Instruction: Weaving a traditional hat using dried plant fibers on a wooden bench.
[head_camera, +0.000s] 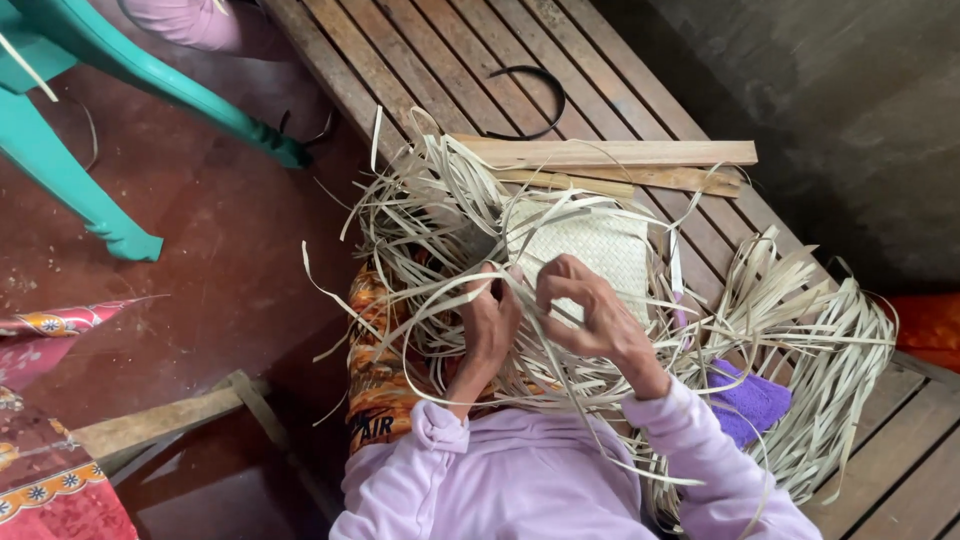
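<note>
A partly woven pale straw mat (590, 245) rests on my lap, with loose strips fanning out on every side. My left hand (488, 322) pinches a few of the loose straw strips at the mat's near edge. My right hand (590, 310) grips other strips just beside it, fingers curled over the woven edge. Both hands are close together, nearly touching. My sleeves are light purple, and an orange patterned cloth (375, 370) covers my legs.
I sit on a slatted wooden bench (420, 50). Flat wooden slats (610, 155) and a black curved band (530, 100) lie beyond the mat. A heap of straw strips (820, 340) and a purple cloth (750, 400) lie right. Teal plastic chair legs (120, 90) stand left.
</note>
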